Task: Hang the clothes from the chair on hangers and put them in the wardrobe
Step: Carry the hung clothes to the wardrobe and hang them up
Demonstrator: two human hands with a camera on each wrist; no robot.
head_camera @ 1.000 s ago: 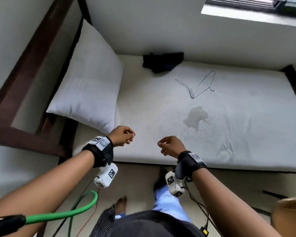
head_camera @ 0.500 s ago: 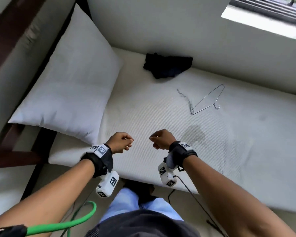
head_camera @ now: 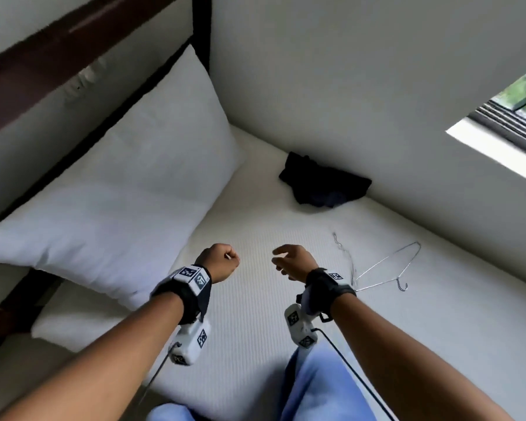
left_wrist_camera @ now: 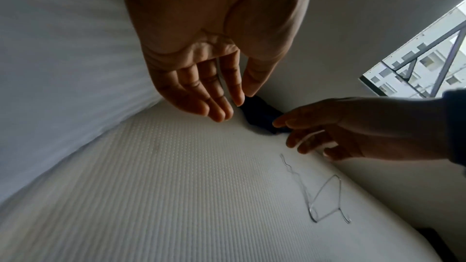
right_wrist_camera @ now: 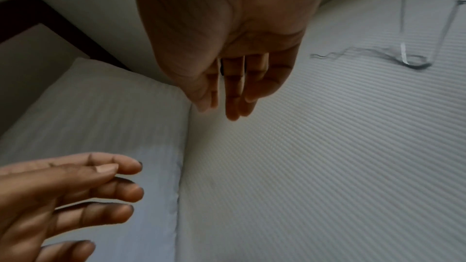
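Note:
A crumpled dark garment (head_camera: 325,186) lies on the white mattress (head_camera: 255,344) against the far wall. A bare wire hanger (head_camera: 389,268) lies flat on the mattress, just right of my right wrist. My left hand (head_camera: 223,264) and right hand (head_camera: 287,261) hover side by side over the mattress, short of the garment, both empty. In the left wrist view the left hand's fingers (left_wrist_camera: 219,107) stretch loosely toward the garment (left_wrist_camera: 262,117), with the hanger (left_wrist_camera: 325,200) lower right. The right hand's fingers (right_wrist_camera: 232,99) also hang relaxed and hold nothing.
A large white pillow (head_camera: 119,214) leans on the dark wooden headboard (head_camera: 43,68) at the left. A white wall (head_camera: 346,86) runs behind the bed, with a window (head_camera: 516,110) at the upper right. My blue-trousered knees (head_camera: 316,390) are at the mattress edge.
Both hands have moved forward over the mattress toward the garment, and their curled fingers have loosened. The view has come closer to the bed and swung up toward the wall.

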